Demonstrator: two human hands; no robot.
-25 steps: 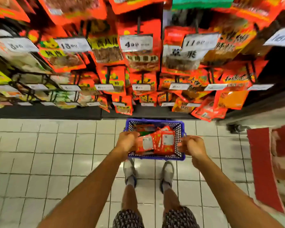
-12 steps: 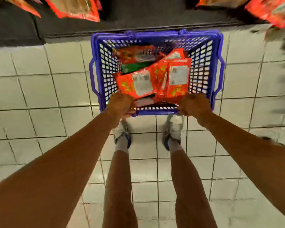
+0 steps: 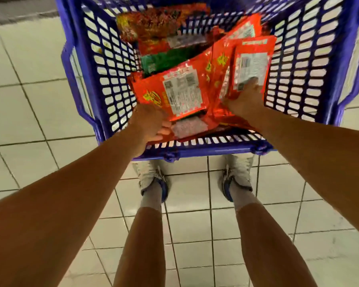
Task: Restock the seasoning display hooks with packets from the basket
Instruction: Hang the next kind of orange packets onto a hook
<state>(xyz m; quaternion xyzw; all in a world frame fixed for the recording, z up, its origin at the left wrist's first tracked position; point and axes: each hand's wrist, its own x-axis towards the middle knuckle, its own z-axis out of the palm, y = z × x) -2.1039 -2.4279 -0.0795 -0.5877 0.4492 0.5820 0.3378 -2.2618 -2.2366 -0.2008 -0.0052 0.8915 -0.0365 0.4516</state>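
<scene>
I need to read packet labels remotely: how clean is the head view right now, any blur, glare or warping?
Head view: motion blur smears the blue basket walls and packet print; label text on the orange packet is unreadable. Foil glare beside the right hand. Wide-angle warping bows the floor tiles. Left hand fairly sharp.

Basket (image 3: 104,83): blue plastic, lattice walls, rim handles at 3 and 9 o'clock; stands on the floor.

Red packet (image 3: 174,94): flat, back up, white label showing, tilted; lies at the basket's 7 o'clock.

Second red packet (image 3: 251,65): nearly upright, white barcode label facing up, at 4 o'clock.

Green packet (image 3: 164,61): partly buried, near centre.

Dark red packet (image 3: 160,25): printed face up, at 12 o'clock.
</scene>
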